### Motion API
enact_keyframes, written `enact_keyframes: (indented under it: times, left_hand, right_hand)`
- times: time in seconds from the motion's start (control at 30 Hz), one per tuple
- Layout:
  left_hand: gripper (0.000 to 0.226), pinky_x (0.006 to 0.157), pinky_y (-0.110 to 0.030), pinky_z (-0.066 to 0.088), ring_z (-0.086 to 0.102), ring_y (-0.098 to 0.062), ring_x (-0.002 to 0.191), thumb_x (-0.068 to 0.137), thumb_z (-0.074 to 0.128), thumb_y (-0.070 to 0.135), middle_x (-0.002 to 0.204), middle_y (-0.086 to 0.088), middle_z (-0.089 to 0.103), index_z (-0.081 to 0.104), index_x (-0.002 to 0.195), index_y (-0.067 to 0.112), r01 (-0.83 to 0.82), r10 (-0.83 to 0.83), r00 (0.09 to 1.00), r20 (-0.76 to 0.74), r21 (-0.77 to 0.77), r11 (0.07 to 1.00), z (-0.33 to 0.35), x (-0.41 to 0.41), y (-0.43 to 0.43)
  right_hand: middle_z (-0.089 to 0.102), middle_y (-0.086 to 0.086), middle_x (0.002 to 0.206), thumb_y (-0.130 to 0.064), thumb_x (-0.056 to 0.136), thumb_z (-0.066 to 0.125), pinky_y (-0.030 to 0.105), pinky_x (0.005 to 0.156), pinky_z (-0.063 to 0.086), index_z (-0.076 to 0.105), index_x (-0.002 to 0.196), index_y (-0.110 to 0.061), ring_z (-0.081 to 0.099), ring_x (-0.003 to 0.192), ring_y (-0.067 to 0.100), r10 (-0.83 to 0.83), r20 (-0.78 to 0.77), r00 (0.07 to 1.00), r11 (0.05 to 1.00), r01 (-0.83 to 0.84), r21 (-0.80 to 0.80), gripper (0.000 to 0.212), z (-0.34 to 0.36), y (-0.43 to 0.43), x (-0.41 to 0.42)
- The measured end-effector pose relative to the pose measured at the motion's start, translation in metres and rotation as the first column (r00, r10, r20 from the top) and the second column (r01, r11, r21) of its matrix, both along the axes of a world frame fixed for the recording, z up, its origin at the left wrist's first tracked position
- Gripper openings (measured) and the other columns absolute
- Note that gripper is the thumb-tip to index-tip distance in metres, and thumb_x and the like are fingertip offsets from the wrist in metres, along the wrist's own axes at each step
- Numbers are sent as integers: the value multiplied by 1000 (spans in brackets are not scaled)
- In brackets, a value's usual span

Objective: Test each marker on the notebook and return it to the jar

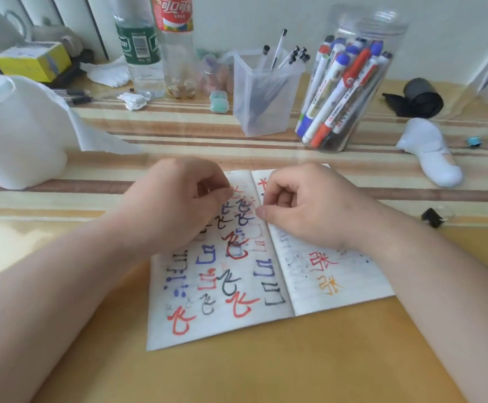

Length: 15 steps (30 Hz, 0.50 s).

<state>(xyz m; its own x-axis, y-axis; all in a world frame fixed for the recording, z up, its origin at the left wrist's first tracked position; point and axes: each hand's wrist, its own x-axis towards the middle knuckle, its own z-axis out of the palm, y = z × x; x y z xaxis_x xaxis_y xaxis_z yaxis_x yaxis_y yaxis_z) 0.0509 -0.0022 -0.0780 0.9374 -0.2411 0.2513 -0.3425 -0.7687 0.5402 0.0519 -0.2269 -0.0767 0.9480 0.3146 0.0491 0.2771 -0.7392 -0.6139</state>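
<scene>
**Both hands on open notebook, markers in jar**

Notebook (237, 315) lies open and flat on the table (266, 373), in front of the person, a bit turned. Both pages are full of test marks in red, blue, black and some orange.

Markers (338, 91) are in the jar (388, 33), leaning, caps up. The jar is clear, upright, at back R, well apart from the notebook. No marker is seen in either hand.

L hand (175, 202) is over the upper L page w/ fingers curled; thumb and forefinger tips meet nr the page top. Cannot tell if they pinch paper or nothing.

R hand (306, 207) is over the upper R page, fingers curled into the palm w/ nothing visible inside; thumb tip is at the page just beside the fold.

Behind the notebook stands a clear cup (263, 112) w/ thin pens, L of the jar. Two bottles (141, 48) stand further L. A white paper roll (13, 126) is at far L, and a black clip (433, 218) at R.
</scene>
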Motion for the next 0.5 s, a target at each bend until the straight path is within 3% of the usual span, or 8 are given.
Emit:
enact_keyframes:
  times: [0.23,0.4,0.5]
  left_hand:
    - [12,67,0,39,57,13,76,93,70,30,70,21,66,69,84,38,21,-21,1000,16,-26,999,3,0,1]
    - [14,67,0,39,58,12,76,91,71,29,71,23,66,68,83,40,32,-29,998,57,-60,998,2,0,1]
    - [10,68,-1,40,60,8,78,90,70,32,86,30,66,69,84,40,32,-25,997,73,-88,996,1,-1,4]
  right_hand:
    - [62,-18,60,-33,85,79,16,53,44,69,75,-25,54,53,1,13,-12,1000,999,-13,38,17,-2,-3,0]
    - [63,-16,62,-33,85,80,20,55,47,69,76,-24,54,54,1,18,2,1000,998,-18,52,16,-3,-4,1]
    - [65,-16,65,-33,85,80,21,56,49,70,77,-25,56,55,0,10,15,1000,997,-11,73,15,-3,-3,0]
